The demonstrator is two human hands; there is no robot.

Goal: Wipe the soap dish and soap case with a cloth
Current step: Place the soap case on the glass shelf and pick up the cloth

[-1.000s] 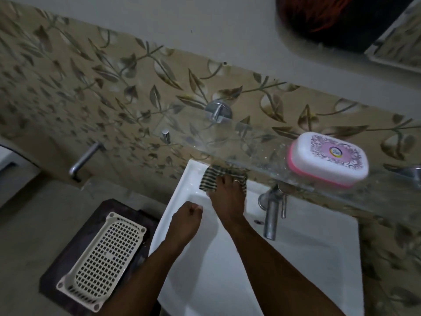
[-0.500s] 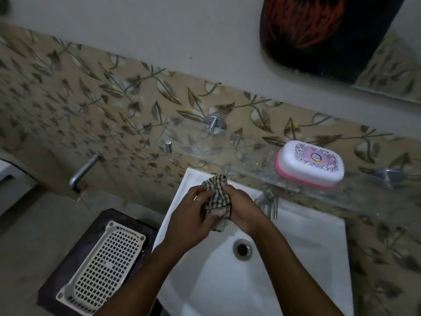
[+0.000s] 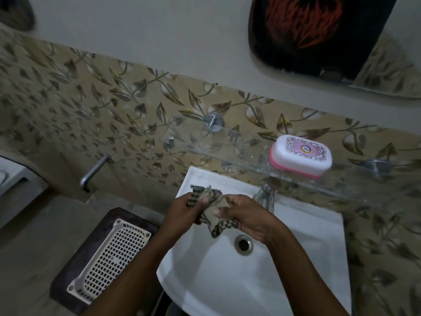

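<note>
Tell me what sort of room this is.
Most likely a bathroom: a white washbasin with a drain and a metal tap, a glass shelf holding a closed soap case, and leaf-patterned wall tiles behind it.

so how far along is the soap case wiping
Done: the checked cloth is picked up. In hand: both the left hand and the right hand bunch it over the sink. Left: the soap case sits closed on the glass shelf, untouched, and the perforated tray beside the sink too.
</note>
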